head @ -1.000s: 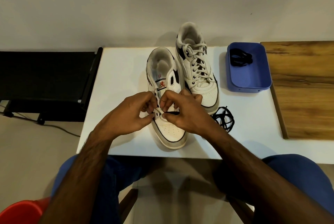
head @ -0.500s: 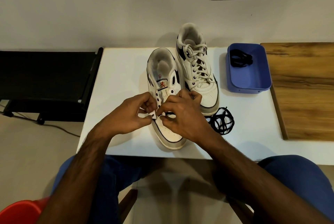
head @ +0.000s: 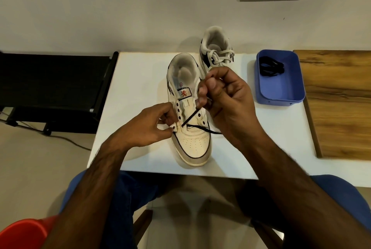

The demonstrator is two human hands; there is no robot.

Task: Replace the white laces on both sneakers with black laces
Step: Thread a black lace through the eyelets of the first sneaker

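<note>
Two hands at the near sneaker (head: 192,144); left hand (head: 146,128) pinches its eyelet flap; right hand (head: 224,100) pinches the black lace (head: 190,117), drawn taut between them.

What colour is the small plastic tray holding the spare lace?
Blue, seen clearly in the head view: the rectangular plastic tray.

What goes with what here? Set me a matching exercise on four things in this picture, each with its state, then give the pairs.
Things:
1. near sneaker
2. far sneaker
3. blue tray
4. right hand

States:
A. still has white laces
B. pinches the end of a black lace
C. holds a bundled black lace
D. black lace through its lowest holes only

Pairs: 1-D, 2-A, 3-C, 4-B
</note>
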